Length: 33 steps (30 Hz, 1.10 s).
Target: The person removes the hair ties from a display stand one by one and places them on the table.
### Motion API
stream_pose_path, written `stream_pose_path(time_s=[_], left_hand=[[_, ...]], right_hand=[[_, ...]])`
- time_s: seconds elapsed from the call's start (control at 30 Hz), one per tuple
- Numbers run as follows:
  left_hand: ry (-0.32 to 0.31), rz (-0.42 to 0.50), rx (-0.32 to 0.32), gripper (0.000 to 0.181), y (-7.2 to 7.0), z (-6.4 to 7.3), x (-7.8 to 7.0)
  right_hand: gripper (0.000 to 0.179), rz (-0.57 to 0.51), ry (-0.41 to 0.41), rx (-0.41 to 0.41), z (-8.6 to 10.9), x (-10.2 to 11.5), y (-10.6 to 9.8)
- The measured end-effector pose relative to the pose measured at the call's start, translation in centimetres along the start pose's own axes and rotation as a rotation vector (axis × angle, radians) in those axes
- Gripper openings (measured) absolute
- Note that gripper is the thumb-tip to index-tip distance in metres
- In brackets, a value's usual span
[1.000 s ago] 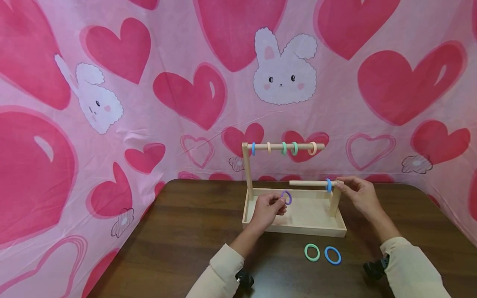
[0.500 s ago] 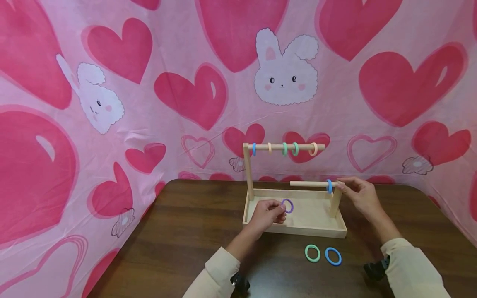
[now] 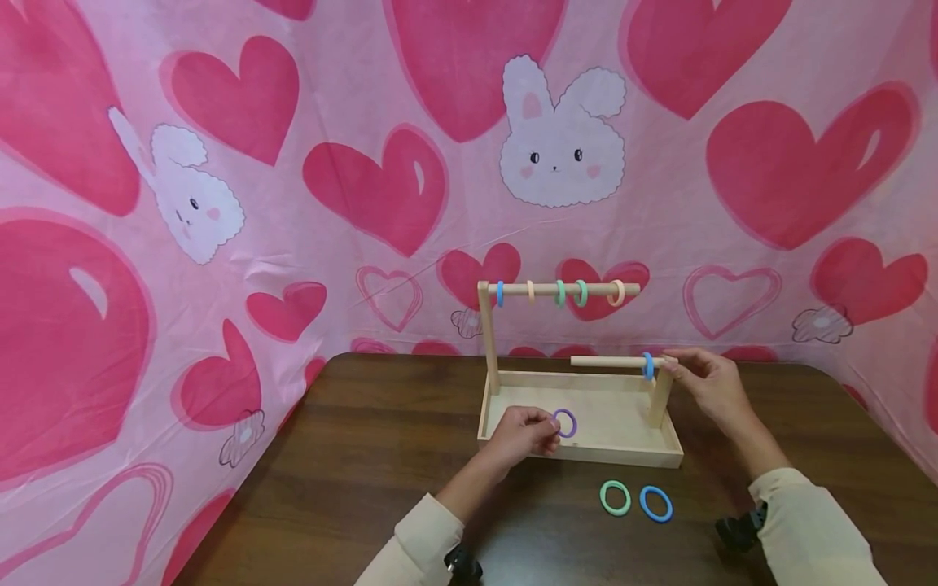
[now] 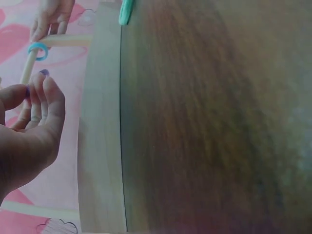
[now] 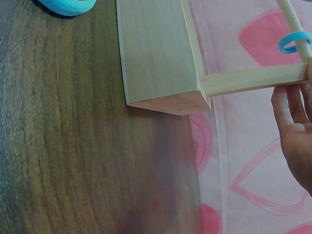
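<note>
My left hand [image 3: 522,435] pinches a purple hair tie [image 3: 565,423] by its left edge, over the front of a light wooden rack's tray [image 3: 586,452]. In the left wrist view only small purple bits of the tie show between the fingers. My right hand [image 3: 712,389] holds the top of the rack's short right post [image 3: 660,399] between thumb and fingers. Beside it a blue hair tie [image 3: 648,366] hangs on the lower rod [image 3: 608,361], whose left end is free. On the table in front lie a green hair tie [image 3: 615,498] and another blue hair tie [image 3: 655,504].
The taller left post [image 3: 488,342] bears an upper rod [image 3: 544,289] with several blue, peach and green hair ties on it. The rack stands on a dark wooden table [image 3: 352,456]. Behind hangs a pink cloth [image 3: 454,195] with hearts and rabbits.
My left hand has come down and slightly nearer with the purple hair tie, from just below the lower rod's free end to the tray's front. The right hand keeps its place on the post.
</note>
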State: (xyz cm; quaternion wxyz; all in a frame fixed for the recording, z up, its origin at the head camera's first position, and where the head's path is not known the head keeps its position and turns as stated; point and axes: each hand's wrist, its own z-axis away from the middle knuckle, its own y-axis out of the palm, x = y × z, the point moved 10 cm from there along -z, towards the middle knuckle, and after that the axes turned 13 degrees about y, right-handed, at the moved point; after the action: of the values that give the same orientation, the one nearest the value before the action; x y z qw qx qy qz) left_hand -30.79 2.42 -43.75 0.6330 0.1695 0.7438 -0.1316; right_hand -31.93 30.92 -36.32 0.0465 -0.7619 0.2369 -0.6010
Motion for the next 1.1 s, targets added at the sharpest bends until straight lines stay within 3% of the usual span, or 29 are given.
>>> stream_pose_path(time_s=[0.53,1.1], left_hand=[[-0.099,-0.037,0.111,0.024,1.0,2.0,1.4],[-0.251,-0.109,0.225,0.021,2.1,4.0,3.6]], right_hand=[[0.028,-0.030,-0.024,0.004,0.1,0.1,0.1],[0.034,0.001,-0.006,0.006,0.0,-0.2,0.0]])
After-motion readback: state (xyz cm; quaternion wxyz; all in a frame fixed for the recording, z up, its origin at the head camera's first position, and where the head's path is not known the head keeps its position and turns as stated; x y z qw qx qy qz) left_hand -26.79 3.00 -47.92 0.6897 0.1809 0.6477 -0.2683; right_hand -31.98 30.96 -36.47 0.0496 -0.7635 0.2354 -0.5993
